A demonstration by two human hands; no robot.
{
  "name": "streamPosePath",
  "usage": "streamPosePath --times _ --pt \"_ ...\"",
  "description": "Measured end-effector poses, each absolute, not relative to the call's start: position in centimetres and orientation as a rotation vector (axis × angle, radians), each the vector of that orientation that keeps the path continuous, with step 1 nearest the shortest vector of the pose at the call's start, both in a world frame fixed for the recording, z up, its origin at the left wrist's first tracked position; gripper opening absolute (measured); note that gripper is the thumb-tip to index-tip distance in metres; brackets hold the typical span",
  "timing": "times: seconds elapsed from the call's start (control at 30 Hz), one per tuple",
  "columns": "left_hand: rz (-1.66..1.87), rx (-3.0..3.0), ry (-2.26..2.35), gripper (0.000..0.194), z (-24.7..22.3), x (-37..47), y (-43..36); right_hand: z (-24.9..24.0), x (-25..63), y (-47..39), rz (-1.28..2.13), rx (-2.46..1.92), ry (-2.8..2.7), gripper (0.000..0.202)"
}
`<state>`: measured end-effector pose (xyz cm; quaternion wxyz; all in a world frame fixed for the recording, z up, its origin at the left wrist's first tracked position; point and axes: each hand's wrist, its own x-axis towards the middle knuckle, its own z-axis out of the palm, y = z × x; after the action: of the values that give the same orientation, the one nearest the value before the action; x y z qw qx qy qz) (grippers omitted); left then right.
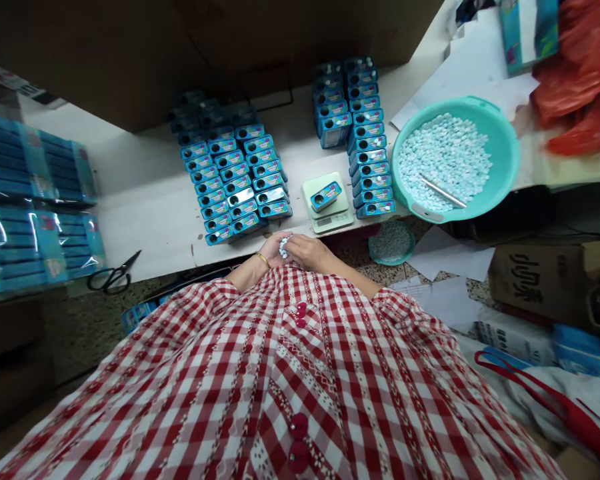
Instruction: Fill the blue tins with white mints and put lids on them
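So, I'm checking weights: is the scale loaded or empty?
Loaded: one blue container sits on the platform of the pale scale.

Can't count the pellets point(283, 247), since the left hand point(271, 250) and right hand point(305, 252) hide some. Readout on the scale point(339, 203) is way too small to read. Back rows of the blue boxes point(237, 185) fade into shadow. Wrapped packs point(37, 207) are blurry plus chopped by the left edge; the right edge cuts off the red plastic point(580, 80).
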<state>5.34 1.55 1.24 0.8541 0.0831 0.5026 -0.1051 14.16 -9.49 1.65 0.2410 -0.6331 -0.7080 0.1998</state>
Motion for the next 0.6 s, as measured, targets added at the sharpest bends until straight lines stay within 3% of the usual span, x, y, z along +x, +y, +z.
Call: streamPosePath --times 0.27,0.4,0.6 --pt "-0.16 0.092 1.069 0.03 1.6 5.2 1.9 0.6 22.0 -12.5 0.201 -2.021 -1.142 0.034" --pt "-0.107 0.067 1.039 0.031 2.1 5.1 1.8 -1.3 27.0 -12.5 0.273 -2.035 -1.093 0.047" --pt "0.021 0.081 1.066 0.029 4.9 8.5 1.8 -0.7 25.7 -12.5 0.278 -1.939 -0.869 0.028"
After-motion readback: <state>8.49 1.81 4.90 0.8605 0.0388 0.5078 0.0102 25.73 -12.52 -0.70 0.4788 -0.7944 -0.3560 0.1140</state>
